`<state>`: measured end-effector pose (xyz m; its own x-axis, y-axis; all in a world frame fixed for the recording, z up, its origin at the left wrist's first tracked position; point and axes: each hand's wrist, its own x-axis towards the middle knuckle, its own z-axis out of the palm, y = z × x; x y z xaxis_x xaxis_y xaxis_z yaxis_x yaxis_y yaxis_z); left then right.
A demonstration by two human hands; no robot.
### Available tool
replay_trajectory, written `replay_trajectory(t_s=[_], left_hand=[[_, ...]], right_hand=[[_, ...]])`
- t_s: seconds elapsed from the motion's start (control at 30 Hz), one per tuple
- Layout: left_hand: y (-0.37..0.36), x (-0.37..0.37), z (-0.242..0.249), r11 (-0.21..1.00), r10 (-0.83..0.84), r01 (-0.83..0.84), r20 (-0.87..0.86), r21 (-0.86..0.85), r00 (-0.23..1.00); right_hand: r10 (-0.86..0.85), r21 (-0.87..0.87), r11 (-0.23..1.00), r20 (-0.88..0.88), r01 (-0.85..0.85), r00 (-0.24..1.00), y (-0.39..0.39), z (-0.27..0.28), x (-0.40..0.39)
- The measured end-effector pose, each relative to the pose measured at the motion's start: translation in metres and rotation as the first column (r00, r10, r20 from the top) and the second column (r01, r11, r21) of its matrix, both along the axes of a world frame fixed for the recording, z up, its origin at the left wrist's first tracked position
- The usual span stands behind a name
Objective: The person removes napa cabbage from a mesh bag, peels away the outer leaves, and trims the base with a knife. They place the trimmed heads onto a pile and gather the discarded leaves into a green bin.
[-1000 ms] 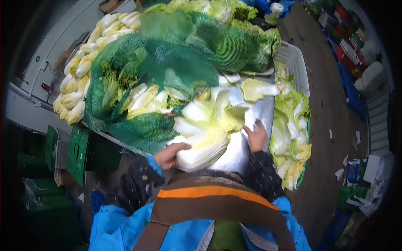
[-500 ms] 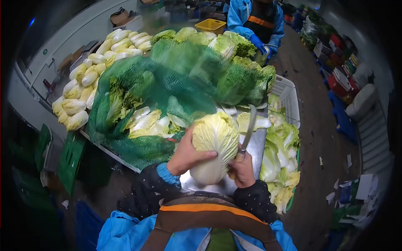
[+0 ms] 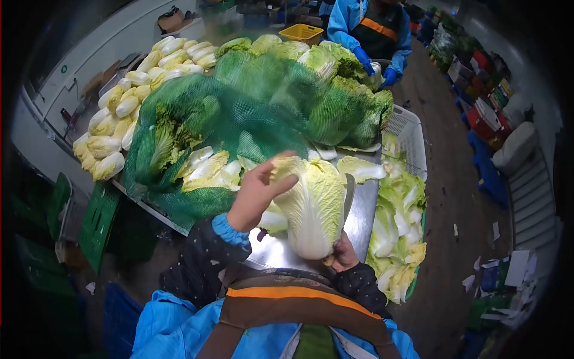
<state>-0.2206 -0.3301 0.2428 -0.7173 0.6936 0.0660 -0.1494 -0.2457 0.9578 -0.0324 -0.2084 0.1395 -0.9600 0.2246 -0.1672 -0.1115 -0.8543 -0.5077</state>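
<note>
1. Holding left hand wide, fingers apart, at upper-left edge of cabbage; pressing or just hovering, cannot tell.
2. Gripping knife in closed right hand, just beside pale cabbage base, lower right.
3. Having cabbage between both hands, over metal tabletop, in front of brown apron; resting or lifted, cannot tell.
4. Pointing cabbage's long axis outward from body, pale base toward apron, leafy top away.
5. Having cabbage right of left hand, left of right hand; having left hand nearer leafy top, right hand nearer base.
6. Lining knife blade along cabbage's right side, near loose leaf; touching or apart, cannot tell.
</note>
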Motion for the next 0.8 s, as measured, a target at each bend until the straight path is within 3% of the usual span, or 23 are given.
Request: replay_trajectory(t_s=[0.03,0.07,0.1,0.17,0.2,0.23,0.3,0.33,0.37,0.4,0.43,0.47,0.5,0.57,0.6,0.63,0.7,0.8], left_hand=[[0.002,0.002,0.002,0.999,-0.014,0.017,0.069,-0.043,0.998],[0.008,0.007,-0.007,0.991,0.106,-0.11,-0.057,-0.076,0.993],[0.01,0.012,-0.005,0.991,0.105,-0.109,-0.054,-0.079,0.993],[0.009,0.024,0.008,0.988,0.063,-0.085,0.173,0.126,0.983],[0.003,0.03,0.016,0.97,-0.11,0.01,0.404,0.241,0.908],[-0.003,0.03,0.01,0.971,-0.117,0.018,0.411,0.237,0.904],[-0.015,0.028,-0.001,0.832,-0.539,0.338,0.497,0.44,0.68],[-0.018,0.034,0.004,0.949,-0.312,0.287,0.539,0.132,0.783],[-0.015,0.03,-0.007,0.95,-0.309,0.286,0.542,0.129,0.782],[-0.01,0.022,-0.027,0.993,0.008,0.004,0.097,-0.117,0.995],[-0.008,0.017,-0.033,0.915,0.25,-0.356,-0.424,-0.191,0.87],[-0.009,0.022,-0.036,0.88,0.105,-0.26,-0.37,-0.398,0.923],[-0.005,0.03,-0.036,0.896,-0.02,0.017,-0.002,-0.444,1.0],[0.005,0.053,-0.051,0.938,-0.064,-0.04,-0.284,-0.345,0.957],[0.01,0.058,-0.051,0.921,0.04,-0.183,-0.383,-0.345,0.923],[0.01,0.059,-0.049,0.92,0.043,-0.184,-0.379,-0.346,0.924],[0.01,0.061,-0.039,0.808,0.101,-0.246,-0.284,-0.535,0.953],[0.013,0.063,-0.055,0.79,0.191,-0.349,-0.338,-0.505,0.922]], right_hand=[[0.022,0.052,0.998,-0.025,-0.021,0.999,0.002,-0.008,0.002],[0.024,0.051,0.998,-0.023,-0.023,0.999,0.004,-0.018,0.001],[0.016,0.114,0.993,0.016,-0.018,1.0,0.004,-0.026,0.0],[-0.012,0.169,0.986,0.061,0.002,0.998,0.003,-0.037,0.005],[-0.056,0.129,0.991,0.073,0.046,0.996,0.0,-0.037,0.003],[-0.098,0.089,0.992,0.088,0.09,0.991,-0.002,-0.035,0.001],[-0.117,0.117,0.987,0.096,0.106,0.988,0.0,-0.028,0.0],[-0.152,0.138,0.981,0.103,0.137,0.983,0.0,-0.027,-0.001],[-0.185,0.159,0.973,0.11,0.166,0.977,0.0,-0.026,-0.001],[-0.182,0.156,0.974,0.11,0.164,0.977,0.0,-0.022,-0.003],[-0.241,0.247,0.948,0.138,0.203,0.961,-0.002,-0.017,-0.006],[-0.301,0.338,0.912,0.162,0.234,0.94,-0.004,-0.01,-0.008],[-0.357,0.43,0.867,0.182,0.252,0.916,-0.005,-0.003,-0.009],[-0.359,0.478,0.845,0.171,0.241,0.918,-0.008,0.003,-0.014],[-0.422,0.55,0.777,0.095,0.306,0.902,-0.01,-0.003,-0.017],[-0.477,0.612,0.699,0.013,0.37,0.879,-0.012,-0.006,-0.019],[-0.465,0.615,0.707,0.034,0.348,0.885,-0.012,-0.004,-0.016],[-0.442,0.563,0.764,0.101,0.315,0.891,-0.014,-0.005,-0.014]])
